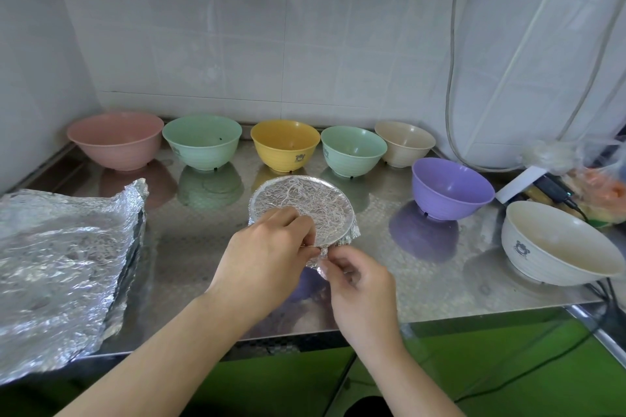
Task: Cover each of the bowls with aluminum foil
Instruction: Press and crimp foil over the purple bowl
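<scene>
- Pinching the crinkled aluminium foil at the near rim of a foil-covered bowl, both hands work at the bench's middle.
- Left hand curls its fingers over the foil edge; right hand nips the fold just beside it.
- Stacked loose foil sheets lie at the left.
- Uncovered along the back: pink bowl, green bowl, yellow bowl, second green bowl, beige bowl.
- Purple bowl and white bowl stand to the right.

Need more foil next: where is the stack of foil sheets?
In the head view, the foil sheets lie at the counter's left front edge, left of the left hand.
</scene>
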Demonstrator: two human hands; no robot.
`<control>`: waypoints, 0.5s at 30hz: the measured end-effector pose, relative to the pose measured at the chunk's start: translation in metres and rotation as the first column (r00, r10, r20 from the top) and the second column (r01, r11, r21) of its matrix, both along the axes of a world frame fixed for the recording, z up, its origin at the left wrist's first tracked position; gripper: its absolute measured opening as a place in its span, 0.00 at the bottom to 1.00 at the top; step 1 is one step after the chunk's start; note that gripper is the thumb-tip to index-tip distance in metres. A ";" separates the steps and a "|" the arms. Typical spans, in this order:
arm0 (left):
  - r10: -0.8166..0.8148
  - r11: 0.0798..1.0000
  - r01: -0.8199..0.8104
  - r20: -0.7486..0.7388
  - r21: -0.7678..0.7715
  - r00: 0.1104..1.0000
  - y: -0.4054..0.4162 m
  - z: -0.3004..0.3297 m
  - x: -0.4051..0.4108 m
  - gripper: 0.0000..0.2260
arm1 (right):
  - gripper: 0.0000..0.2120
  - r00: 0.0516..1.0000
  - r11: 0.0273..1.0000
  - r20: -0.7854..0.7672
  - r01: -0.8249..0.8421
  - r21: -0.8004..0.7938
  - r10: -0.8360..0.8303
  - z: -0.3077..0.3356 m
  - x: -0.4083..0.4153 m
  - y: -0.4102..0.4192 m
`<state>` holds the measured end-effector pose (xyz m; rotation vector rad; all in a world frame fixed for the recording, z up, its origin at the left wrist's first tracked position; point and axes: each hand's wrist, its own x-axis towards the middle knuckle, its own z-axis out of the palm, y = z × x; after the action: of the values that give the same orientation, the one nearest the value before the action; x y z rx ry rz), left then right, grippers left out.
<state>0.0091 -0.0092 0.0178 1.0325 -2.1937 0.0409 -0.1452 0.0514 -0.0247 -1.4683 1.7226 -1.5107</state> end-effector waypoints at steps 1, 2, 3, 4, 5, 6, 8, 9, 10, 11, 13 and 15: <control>-0.003 1.000 0.003 0.000 0.005 1.000 0.000 0.000 0.001 0.10 | 0.12 1.000 1.000 0.008 -0.012 0.013 0.012 0.000 -0.002 -0.002; -0.008 1.000 0.008 0.003 0.013 1.000 -0.001 0.000 0.002 0.10 | 0.13 1.000 0.999 0.005 -0.024 0.025 0.024 -0.001 -0.004 -0.004; -0.013 1.000 0.013 0.008 0.020 1.000 -0.001 0.000 0.002 0.11 | 0.12 0.999 0.999 -0.008 -0.034 0.040 0.035 -0.002 -0.007 -0.006; -0.016 1.000 0.016 0.013 0.024 1.000 -0.001 -0.001 0.003 0.12 | 0.11 0.999 0.998 -0.019 -0.043 0.054 0.044 -0.002 -0.008 -0.008; -0.016 1.000 0.015 0.018 0.026 1.000 -0.002 -0.001 0.004 0.12 | 0.11 0.999 0.997 -0.028 -0.045 0.065 0.047 -0.002 -0.009 -0.010; -0.012 1.000 0.012 0.022 0.025 1.000 -0.002 -0.001 0.004 0.13 | 0.10 0.998 0.996 -0.032 -0.042 0.073 0.044 -0.001 -0.010 -0.010; 0.001 1.000 -0.001 0.023 0.017 1.000 -0.001 -0.001 0.003 0.14 | 0.09 0.999 0.996 -0.031 -0.030 0.087 0.033 0.000 -0.011 -0.011; 0.009 1.000 -0.009 0.023 0.011 1.000 -0.001 0.000 0.002 0.15 | 0.09 0.999 0.995 -0.040 -0.019 0.094 0.023 -0.001 -0.010 -0.012; 0.016 1.000 -0.016 0.025 0.005 1.000 -0.001 -0.001 0.001 0.15 | 0.11 0.998 0.995 -0.058 0.000 0.102 0.006 -0.003 -0.010 -0.012; 0.021 1.000 -0.021 0.029 -0.001 0.999 -0.001 -0.001 0.001 0.16 | 0.14 0.996 0.994 -0.083 0.024 0.111 -0.015 -0.005 -0.010 -0.014; 0.031 0.999 -0.030 0.032 -0.010 0.999 -0.001 -0.001 0.000 0.17 | 0.19 0.986 0.990 -0.150 0.091 0.110 -0.074 -0.009 -0.011 -0.016; 0.041 0.999 -0.040 0.031 -0.012 0.999 -0.001 -0.001 0.000 0.17 | 0.22 0.955 0.984 -0.262 0.161 0.070 -0.137 -0.010 -0.013 -0.018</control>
<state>0.0095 -0.0107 0.0165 1.0763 -2.1978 0.0884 -0.1583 0.0337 -0.0350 -1.5732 2.0668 -1.3403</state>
